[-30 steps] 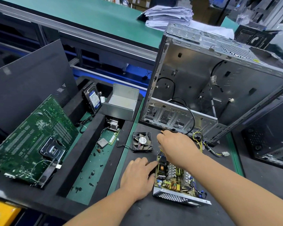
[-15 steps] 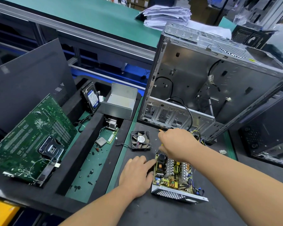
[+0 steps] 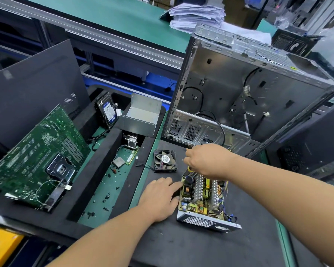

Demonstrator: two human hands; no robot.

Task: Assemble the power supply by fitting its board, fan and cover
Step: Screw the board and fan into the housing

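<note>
Here left hand (image 3: 160,197) fingers (image 3: 176,185) touch power supply (image 3: 204,199).

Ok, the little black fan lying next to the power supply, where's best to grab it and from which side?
Pinch the fan by two opposite outer edges of its square frame, coming from above: it lies flat, and its wire trails off its left side, so avoid that side.

Left hand (image 3: 160,199): flat on the surface (image 3: 191,247), fingertips touching the power supply (image 3: 204,199)
Right hand (image 3: 206,160): curled over its far end
Fan (image 3: 165,160): just beside
</note>
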